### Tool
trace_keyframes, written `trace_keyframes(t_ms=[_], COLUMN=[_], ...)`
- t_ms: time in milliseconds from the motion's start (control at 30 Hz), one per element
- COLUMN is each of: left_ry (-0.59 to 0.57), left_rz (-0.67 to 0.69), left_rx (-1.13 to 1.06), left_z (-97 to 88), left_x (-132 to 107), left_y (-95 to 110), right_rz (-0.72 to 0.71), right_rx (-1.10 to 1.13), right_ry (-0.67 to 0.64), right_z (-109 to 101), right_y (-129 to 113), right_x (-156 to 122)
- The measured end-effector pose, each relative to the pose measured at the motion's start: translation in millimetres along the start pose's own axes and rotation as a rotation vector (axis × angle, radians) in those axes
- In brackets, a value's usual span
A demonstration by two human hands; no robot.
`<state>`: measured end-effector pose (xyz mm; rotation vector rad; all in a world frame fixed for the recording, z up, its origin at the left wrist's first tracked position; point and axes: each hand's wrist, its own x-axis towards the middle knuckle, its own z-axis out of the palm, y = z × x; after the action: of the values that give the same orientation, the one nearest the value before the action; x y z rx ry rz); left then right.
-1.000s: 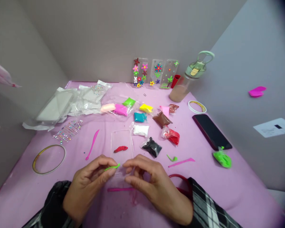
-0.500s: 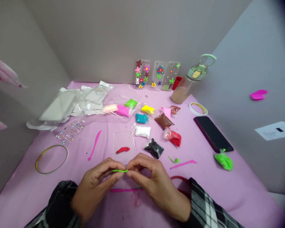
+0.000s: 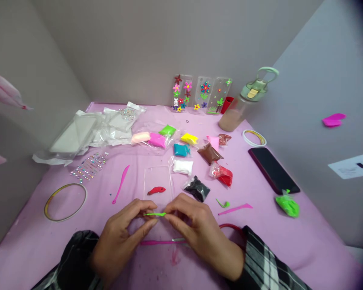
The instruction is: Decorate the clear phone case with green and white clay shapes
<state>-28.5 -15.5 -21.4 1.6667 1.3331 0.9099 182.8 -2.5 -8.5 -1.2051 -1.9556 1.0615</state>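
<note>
A thin strip of green clay [image 3: 156,214] stretches between my two hands, above the lower part of a clear phone case [image 3: 157,171]. My right hand [image 3: 196,229] pinches its right end between thumb and fingertips. The strip's left end lies within the curled fingers of my left hand [image 3: 127,231], whose thumb is just below it; the exact contact is partly hidden. A red clay fish shape [image 3: 156,190] with a dark eye lies on the case, just beyond my fingers. Below my hands is a pink modelling tool [image 3: 157,243], its right part covered by my right hand.
Bagged clays, including black [image 3: 197,188], red [image 3: 223,175] and white [image 3: 183,166], lie beyond my hands. Pink tools [image 3: 121,184] flank them. At right are a phone [image 3: 273,170] and green clay bag [image 3: 288,204]. A bottle [image 3: 242,102] and decorated cases [image 3: 204,95] stand behind.
My right hand has shifted slightly right and up with its end of the green strip, so more of the strip shows. The left thumb and fingers have spread a little.
</note>
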Motion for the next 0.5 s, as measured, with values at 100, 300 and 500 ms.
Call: trace_keyframes(t_ms=[100,300,500], left_ry=[-0.001,-0.036,-0.060], left_rz=[0.173,0.287,0.284], left_rx=[0.212,0.349,0.427], left_z=[0.9,-1.0,-11.5], left_x=[0,-1,-4], left_y=[-4,-4,-4], right_rz=[-0.056,-0.106,-0.128], right_rx=[-0.193,-0.345,-0.389], right_ry=[-0.025,-0.040,-0.057], right_z=[1,4,11], right_y=[2,-1,-1], right_x=[-1,-1,-2])
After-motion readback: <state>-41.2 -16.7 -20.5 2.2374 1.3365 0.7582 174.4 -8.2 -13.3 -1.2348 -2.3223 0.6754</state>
